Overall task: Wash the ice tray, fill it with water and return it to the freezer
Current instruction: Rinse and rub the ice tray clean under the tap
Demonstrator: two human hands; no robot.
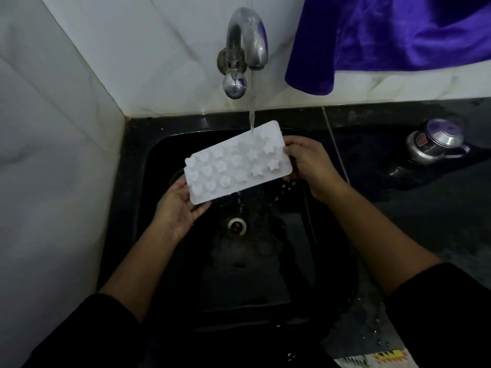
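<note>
A white ice tray with star and heart shaped moulds is held tilted over the black sink, its bumpy underside facing me. My left hand holds its lower left end from beneath. My right hand grips the right end, thumb on the edge. Water runs from the chrome tap onto the tray's far side and drips off the near edge toward the drain.
White tiled walls stand to the left and behind. A purple cloth hangs at the top right. A metal pot with a lid sits on the dark counter to the right. Water drops lie on the counter's near right.
</note>
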